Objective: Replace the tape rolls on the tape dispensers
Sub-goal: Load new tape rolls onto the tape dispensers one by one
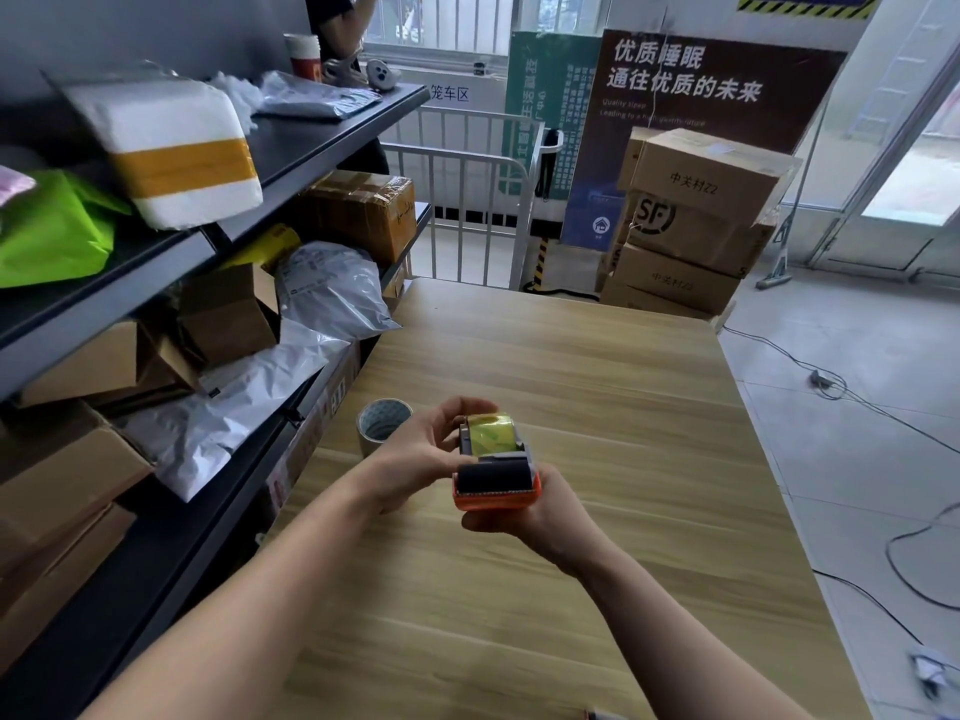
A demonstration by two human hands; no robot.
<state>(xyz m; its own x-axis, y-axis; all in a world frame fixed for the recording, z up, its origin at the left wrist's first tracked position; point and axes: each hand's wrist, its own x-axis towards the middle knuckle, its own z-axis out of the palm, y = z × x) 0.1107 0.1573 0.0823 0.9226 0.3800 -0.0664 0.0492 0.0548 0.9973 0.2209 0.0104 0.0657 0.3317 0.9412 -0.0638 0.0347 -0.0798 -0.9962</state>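
Observation:
An orange tape dispenser with a black roller is held above the wooden table. A yellow tape roll sits in its far end. My right hand grips the dispenser from underneath at its near end. My left hand holds the dispenser's left side, its fingers curled around the yellow roll and its thumb near the roller. A grey tape roll stands on the table just left of my left hand.
A dark shelf unit full of parcels, bags and cardboard boxes runs along the table's left edge. Stacked cardboard boxes and a metal cage stand beyond the far end. Cables lie on the tiled floor at right. A person stands at the back.

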